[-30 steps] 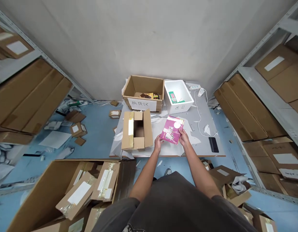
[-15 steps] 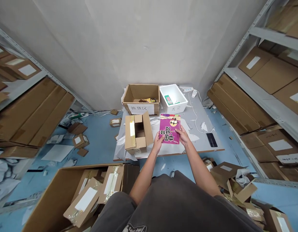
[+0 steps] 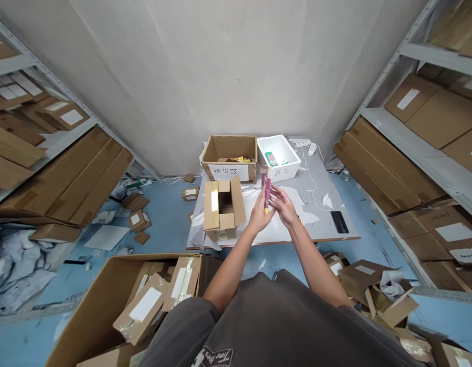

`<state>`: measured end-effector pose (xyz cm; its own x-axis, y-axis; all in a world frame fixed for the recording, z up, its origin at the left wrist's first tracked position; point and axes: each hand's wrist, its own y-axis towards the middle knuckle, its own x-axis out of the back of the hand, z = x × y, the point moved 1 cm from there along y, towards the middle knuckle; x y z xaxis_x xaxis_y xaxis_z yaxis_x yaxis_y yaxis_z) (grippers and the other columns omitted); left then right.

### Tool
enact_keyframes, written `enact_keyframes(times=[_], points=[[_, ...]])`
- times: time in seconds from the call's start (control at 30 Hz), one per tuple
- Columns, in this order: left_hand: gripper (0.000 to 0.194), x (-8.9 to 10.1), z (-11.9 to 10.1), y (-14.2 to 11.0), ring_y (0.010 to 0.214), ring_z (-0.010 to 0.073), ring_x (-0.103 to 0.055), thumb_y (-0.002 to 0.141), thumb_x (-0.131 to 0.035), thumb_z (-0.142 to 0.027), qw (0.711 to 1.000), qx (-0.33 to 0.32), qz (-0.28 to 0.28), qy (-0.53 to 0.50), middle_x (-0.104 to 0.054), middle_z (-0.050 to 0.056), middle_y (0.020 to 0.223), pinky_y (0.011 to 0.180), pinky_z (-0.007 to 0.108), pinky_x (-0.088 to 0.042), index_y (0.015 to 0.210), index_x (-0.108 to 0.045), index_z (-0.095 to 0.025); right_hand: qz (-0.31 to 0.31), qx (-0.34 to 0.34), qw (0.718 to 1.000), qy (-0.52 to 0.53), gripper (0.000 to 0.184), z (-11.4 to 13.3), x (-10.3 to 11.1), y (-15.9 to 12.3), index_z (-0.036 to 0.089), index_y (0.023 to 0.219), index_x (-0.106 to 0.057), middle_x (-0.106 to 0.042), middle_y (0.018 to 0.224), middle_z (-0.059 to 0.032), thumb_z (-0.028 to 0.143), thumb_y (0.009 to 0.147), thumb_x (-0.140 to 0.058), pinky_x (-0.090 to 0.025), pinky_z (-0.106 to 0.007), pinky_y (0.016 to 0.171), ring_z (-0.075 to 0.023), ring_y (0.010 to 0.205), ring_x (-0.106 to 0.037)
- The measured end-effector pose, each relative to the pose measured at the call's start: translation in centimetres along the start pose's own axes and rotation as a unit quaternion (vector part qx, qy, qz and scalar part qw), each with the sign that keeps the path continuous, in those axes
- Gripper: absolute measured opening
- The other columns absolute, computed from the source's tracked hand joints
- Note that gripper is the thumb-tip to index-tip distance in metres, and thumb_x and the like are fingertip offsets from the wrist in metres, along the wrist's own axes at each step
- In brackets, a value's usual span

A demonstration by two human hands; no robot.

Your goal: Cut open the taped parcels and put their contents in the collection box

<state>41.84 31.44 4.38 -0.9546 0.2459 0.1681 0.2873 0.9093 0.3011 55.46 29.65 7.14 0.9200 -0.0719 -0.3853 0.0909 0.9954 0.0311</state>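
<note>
A purple book (image 3: 267,189) is turned edge-on above the table, its spine or page edge facing me and its cover nearly out of sight. My left hand (image 3: 261,213) is closed on its left side. My right hand (image 3: 283,205) is at the book's right side with fingers spread, the tips beside or touching it; contact is hard to make out. Left of my hands, an open cardboard box (image 3: 225,220) stands on the table with its flaps up.
Behind are a labelled carton (image 3: 230,172) and a white foam box (image 3: 285,172) on the grey table (image 3: 320,183). A phone (image 3: 339,222) and white cable lie right. A large carton (image 3: 81,311) of boxes stands front left; opened boxes (image 3: 368,275) lie front right. Loaded shelves flank both sides.
The book has turned from cover-up to edge-on. My right hand has loosened from its cover and spread its fingers, while my left hand still grips it. The view has shifted slightly left.
</note>
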Motion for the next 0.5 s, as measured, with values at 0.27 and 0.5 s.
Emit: enact_keyframes(times=[0.27,0.5], points=[[0.092,5.7,1.6,-0.5,0.122,0.0343,-0.074,0.081,-0.091,-0.052,0.961,0.111,-0.015,-0.254,-0.072,0.016,0.138,0.102,0.050,-0.062,0.158,-0.049,-0.024,-0.050,0.027,0.992,-0.114,0.091,-0.9,2.1,-0.1,0.039,0.154,-0.058,-0.053,0.164,-0.0069,0.041,0.072,-0.097,-0.047,-0.054,0.123,-0.0331,0.155,-0.046],[0.099,5.8,3.0,-1.0,0.120,0.0333,-0.074,0.074,-0.097,-0.051,0.960,0.153,-0.033,-0.233,-0.073,0.016,0.137,0.099,0.047,-0.064,0.156,-0.049,-0.022,-0.031,0.047,0.998,-0.033,0.099,-3.2,0.8,-0.8,0.036,0.165,-0.042,-0.069,0.142,-0.0087,0.043,0.079,-0.091,-0.060,-0.049,0.110,-0.0318,0.135,-0.065]])
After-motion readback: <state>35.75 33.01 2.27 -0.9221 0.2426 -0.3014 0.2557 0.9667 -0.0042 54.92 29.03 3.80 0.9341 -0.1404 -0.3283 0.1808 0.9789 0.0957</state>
